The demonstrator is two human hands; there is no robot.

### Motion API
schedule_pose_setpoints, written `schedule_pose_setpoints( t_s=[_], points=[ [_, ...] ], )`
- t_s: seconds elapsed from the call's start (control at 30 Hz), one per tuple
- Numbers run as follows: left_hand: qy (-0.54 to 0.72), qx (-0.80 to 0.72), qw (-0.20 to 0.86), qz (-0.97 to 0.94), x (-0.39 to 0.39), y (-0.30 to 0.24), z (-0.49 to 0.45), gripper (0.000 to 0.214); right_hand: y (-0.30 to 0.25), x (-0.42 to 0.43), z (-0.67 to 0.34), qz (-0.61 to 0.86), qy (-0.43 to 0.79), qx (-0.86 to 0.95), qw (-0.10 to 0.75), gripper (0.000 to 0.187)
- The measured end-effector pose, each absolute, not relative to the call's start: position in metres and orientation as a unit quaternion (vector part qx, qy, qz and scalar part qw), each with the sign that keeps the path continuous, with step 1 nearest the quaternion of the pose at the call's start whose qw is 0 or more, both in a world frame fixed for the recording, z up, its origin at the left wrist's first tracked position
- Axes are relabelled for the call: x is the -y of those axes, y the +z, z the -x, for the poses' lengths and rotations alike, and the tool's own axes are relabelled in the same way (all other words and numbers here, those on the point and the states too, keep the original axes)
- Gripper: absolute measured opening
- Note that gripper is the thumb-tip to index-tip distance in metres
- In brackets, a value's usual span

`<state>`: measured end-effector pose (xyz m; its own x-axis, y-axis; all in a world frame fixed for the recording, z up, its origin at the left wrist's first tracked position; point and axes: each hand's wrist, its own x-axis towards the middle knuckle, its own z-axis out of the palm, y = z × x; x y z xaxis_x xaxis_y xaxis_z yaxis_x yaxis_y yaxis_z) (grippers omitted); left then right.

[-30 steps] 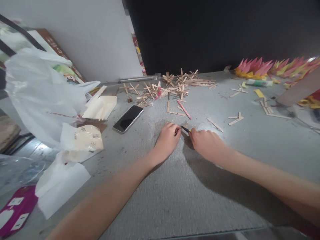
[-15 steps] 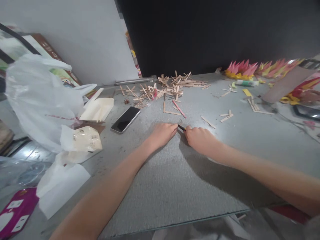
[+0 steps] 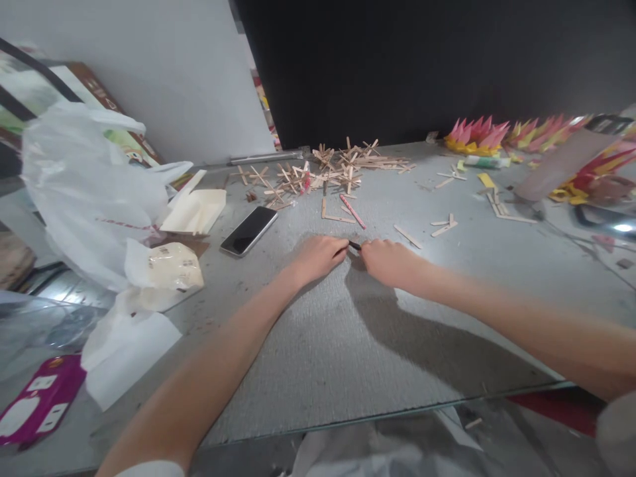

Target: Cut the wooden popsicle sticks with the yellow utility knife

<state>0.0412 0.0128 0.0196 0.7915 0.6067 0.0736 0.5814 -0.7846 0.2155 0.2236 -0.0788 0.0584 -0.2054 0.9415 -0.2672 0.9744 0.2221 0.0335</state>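
Observation:
Above the middle of the grey tabletop, both hands meet at a short, dark, thin pen-like object (image 3: pixel 354 245). My left hand (image 3: pixel 320 257) is closed around its left end, fingers bent inward. On its other end, my right hand (image 3: pixel 390 262) is closed too. Most of the object is hidden by the fingers, so its exact kind does not show. Just beyond the hands lie a pink patterned stick (image 3: pixel 352 212), an L-shaped pair of wooden sticks (image 3: pixel 324 209) and one loose wooden stick (image 3: pixel 408 236).
A pile of crossed wooden sticks (image 3: pixel 338 169) lies at the back. To the left are a phone (image 3: pixel 249 230), a white plastic bag (image 3: pixel 89 192) and a purple case (image 3: pixel 42 401). Pink paper flowers (image 3: pixel 477 134) and a glue stick (image 3: pixel 487 161) sit back right.
The whole view has shifted slightly. Both hands remain closed at the dark object, and less of it shows between them, with its yellow part no longer visible.

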Motion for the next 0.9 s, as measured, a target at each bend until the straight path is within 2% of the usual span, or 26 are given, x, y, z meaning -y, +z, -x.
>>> schedule_pose_setpoints(
  t_s=[0.27,0.47,0.73,0.9],
  points=[
    [0.084,-0.317,0.109,-0.938,-0.014,0.017,-0.042,0.028,0.053,0.077,-0.223,-0.639,-0.055,-0.763,0.088,0.034],
    [0.074,-0.339,0.108,-0.932,-0.013,0.019,-0.047,0.029,0.039,0.087,-0.226,-0.68,-0.052,-0.73,0.047,0.042],
    [0.096,-0.334,0.118,-0.93,-0.015,0.015,-0.046,0.027,0.037,0.088,-0.227,-0.673,-0.035,-0.737,0.043,0.039],
    [0.087,-0.315,0.09,-0.941,-0.017,0.013,-0.047,0.027,0.043,0.085,-0.225,-0.664,-0.047,-0.743,0.072,0.033]
  ],
)
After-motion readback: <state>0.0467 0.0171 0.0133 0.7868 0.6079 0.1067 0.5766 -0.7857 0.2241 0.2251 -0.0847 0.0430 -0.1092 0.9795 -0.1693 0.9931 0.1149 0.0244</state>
